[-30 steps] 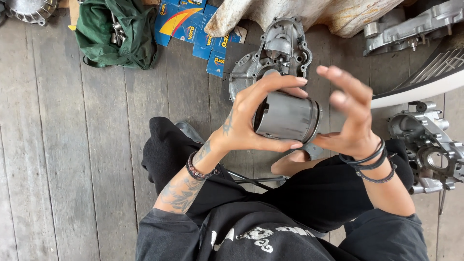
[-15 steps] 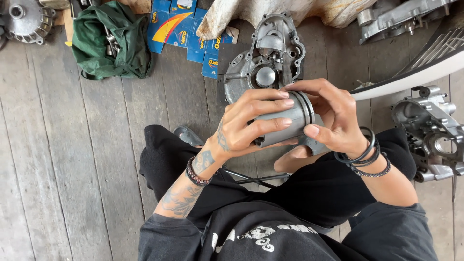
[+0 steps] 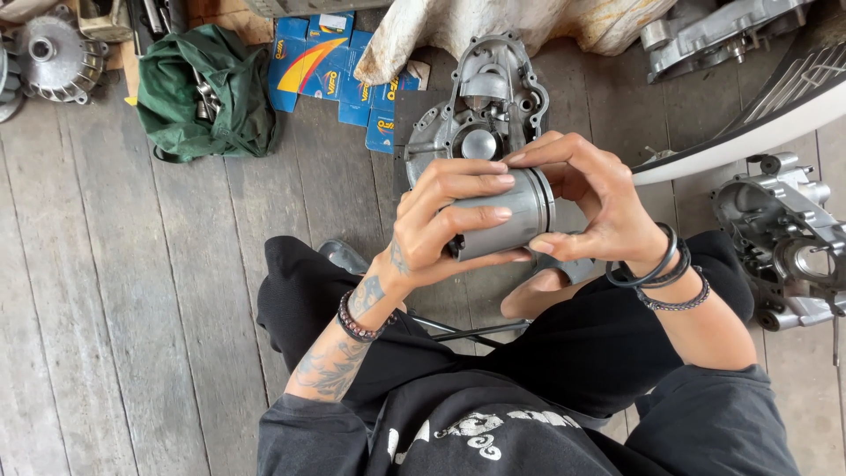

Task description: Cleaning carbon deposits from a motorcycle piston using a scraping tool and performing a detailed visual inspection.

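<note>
The left hand (image 3: 441, 220) wraps its fingers around the grey piston (image 3: 498, 220), held in the air above the lap, approx. centre of view. The right hand (image 3: 599, 211) pinches narrow at the crown edge, where the ring grooves are, at 3 o'clock of the piston. To do this well, I think: keep the piston steady w/ the left, work the ring edge evenly, no twisting. An engine case (image 3: 480, 110) lies on the wooden floor (image 3: 106, 308) at 12 o'clock, another crankcase (image 3: 784, 238) at 3 o'clock.
</note>
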